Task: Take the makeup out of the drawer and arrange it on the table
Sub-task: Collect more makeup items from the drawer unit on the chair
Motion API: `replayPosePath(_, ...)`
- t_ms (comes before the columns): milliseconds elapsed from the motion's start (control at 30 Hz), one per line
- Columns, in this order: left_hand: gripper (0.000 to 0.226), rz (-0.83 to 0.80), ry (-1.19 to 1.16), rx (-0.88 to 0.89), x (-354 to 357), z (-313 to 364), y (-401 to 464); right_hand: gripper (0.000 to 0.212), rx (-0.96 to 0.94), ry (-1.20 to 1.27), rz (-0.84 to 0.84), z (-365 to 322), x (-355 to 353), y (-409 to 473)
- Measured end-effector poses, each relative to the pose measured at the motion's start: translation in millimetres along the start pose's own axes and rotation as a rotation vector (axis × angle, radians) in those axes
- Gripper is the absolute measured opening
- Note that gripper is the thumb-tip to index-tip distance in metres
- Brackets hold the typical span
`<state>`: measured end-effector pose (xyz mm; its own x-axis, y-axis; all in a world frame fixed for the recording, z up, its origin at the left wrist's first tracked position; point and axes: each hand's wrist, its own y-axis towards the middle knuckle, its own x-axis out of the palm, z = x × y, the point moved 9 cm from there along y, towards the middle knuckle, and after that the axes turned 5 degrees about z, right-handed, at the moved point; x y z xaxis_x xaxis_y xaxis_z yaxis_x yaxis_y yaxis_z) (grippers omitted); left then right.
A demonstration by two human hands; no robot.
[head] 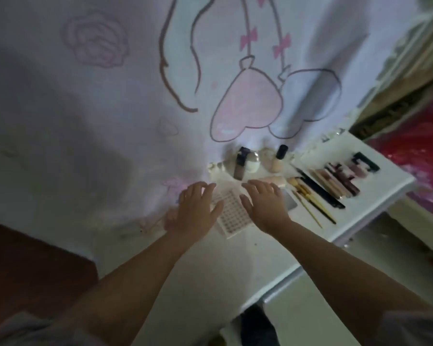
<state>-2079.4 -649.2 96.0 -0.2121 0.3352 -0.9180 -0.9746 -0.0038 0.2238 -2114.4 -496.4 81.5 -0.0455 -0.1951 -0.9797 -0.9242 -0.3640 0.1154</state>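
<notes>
Makeup is seen laid out along the far and right parts of the white table, apparently sorted by kind, which suits the arranging the task asks for. Against the white curtain printed with pink cartoon outlines stand a tall brown foundation tube with a dark cap and a small beige bottle with a black cap, upright and close to a beige teardrop sponge; they are judged to have been kept at the back so that they cannot be knocked over. To the right, wooden-handled brushes, a long black pencil and a row of pinkish and dark lip tubes are laid side by side, roughly parallel, with a black-framed palette beyond them. A flat white sheet with a grid of small dots lies on the table between the two hands. The left hand is held with fingers spread and only loosely bent, its thumb side at or over the sheet's left edge; the right hand is likewise spread, its thumb near the sheet's right edge and its fingertips close to a pale pink tube lying behind. Nothing is gripped by either hand. Whether the palms touch the sheet cannot be told. The drawer is not clearly shown.
</notes>
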Motion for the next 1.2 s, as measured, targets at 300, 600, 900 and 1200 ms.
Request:
replayPosePath(300,0.05,-0.195,-0.065,0.586,57.6,227.5,-59.4,0.056,0.718,-0.07,0.018,138.9,-41.5,-240.0)
replayPosePath(600,0.061,-0.485,0.025,1.058,120.6,399.6,-256.6,0.059,1.286,-0.02,-0.013,151.8,-36.3,-552.1)
replayPosePath(900,0.063,-0.595,0.023,1.375,120.9,515.9,-538.9,0.06,1.641,0.001,0.079,70.5,-37.2,-846.4)
replayPosePath(1200,0.062,-0.694,-0.011,1.741,92.7,609.5,-799.8,0.062,2.008,-0.022,0.167,-11.7,-50.0,-1094.8)
